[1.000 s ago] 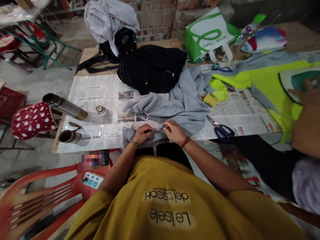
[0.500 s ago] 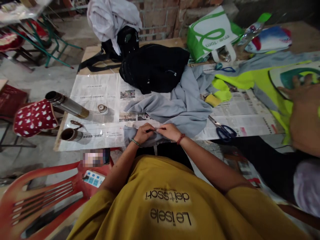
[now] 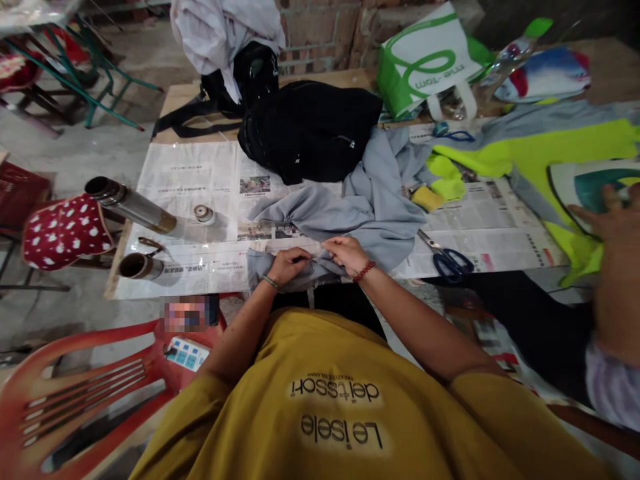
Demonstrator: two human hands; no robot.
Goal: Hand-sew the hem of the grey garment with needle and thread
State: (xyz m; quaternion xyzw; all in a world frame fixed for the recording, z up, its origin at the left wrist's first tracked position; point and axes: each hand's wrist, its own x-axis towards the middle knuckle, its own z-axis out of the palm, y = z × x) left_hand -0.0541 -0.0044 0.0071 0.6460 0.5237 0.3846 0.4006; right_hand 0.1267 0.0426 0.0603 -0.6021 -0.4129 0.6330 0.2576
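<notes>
Grey fabric (image 3: pixel 375 193) lies bunched on the newspaper-covered table and runs down to the near edge. My left hand (image 3: pixel 289 267) pinches a part of this fabric close to my body. Just to its right, my right hand (image 3: pixel 349 255) is closed in a pinch over the same fabric. Whatever sits between its fingertips is too small to make out. Dark-blue-handled scissors (image 3: pixel 453 263) rest to the right of my hands, and a yellow spool-like piece (image 3: pixel 427 199) lies beyond them.
A steel flask (image 3: pixel 133 205), its cup (image 3: pixel 141 267) and a small lid (image 3: pixel 204 214) stand at left. Behind the fabric is a black bag (image 3: pixel 310 133). At right, another person's hand (image 3: pixel 613 207) is on an iron (image 3: pixel 585 190) over a yellow-grey garment. A red chair (image 3: pixel 90 373) stands lower left.
My right hand has lifted slightly up and away from my left hand, widening the gap between them. My left hand stays on the fabric. The other person's iron has shifted slightly toward me.
</notes>
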